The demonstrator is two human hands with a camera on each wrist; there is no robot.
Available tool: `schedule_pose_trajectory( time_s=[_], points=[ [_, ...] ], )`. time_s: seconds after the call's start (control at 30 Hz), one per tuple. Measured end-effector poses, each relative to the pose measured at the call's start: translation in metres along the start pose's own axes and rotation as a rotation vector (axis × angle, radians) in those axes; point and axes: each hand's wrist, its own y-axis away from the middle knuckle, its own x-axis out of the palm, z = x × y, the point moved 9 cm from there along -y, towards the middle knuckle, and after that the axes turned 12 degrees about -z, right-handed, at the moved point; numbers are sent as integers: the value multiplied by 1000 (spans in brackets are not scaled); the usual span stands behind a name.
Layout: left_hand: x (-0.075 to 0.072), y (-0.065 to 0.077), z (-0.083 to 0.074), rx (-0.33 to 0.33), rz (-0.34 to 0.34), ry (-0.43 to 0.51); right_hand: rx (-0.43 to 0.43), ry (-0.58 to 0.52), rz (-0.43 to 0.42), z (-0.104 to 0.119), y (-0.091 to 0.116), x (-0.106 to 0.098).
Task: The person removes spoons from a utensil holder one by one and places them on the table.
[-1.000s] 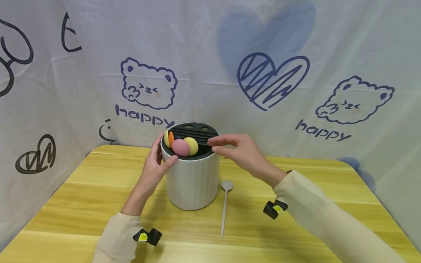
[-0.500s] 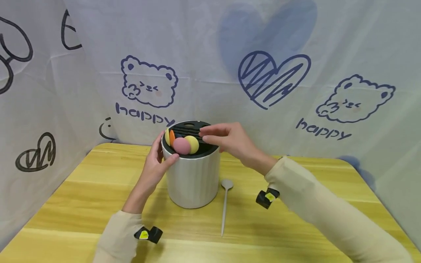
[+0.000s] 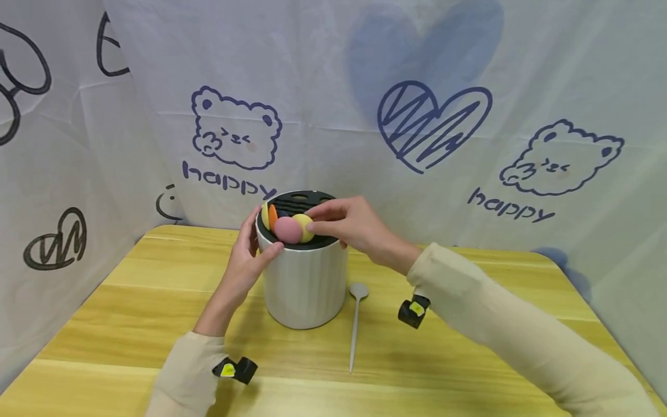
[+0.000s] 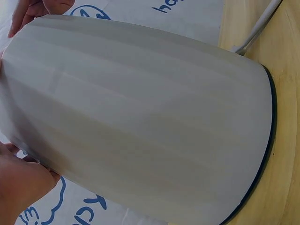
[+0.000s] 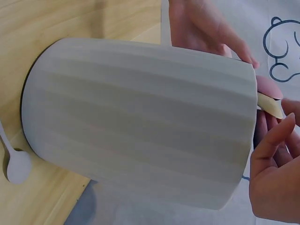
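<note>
A white ribbed utensil holder with a dark slotted top stands upright on the table. My left hand grips its left side near the rim, thumb in front and fingers behind. Round heads rise from the front opening: a pink spoon, a yellow spoon, an orange spoon and another yellow one at the left edge. Their handles are hidden inside. My right hand pinches the head of the yellow spoon beside the pink one; in the right wrist view, thumb and finger meet at this yellow spoon.
A light grey spoon lies on the wooden table, right of the holder, its round head pointing away. Behind the table hangs a white cloth printed with bears and hearts.
My right hand has moved left from the holder's right rim, over its top, and now pinches the yellow spoon's head. My left hand has kept its grip on the holder.
</note>
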Motion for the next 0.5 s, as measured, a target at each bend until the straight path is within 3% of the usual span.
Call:
schedule_pose_trajectory(
  time_s=[0.5],
  points=[
    [0, 0, 1, 1, -3, -2, -18, 53, 12, 2, -1, 5]
  ],
)
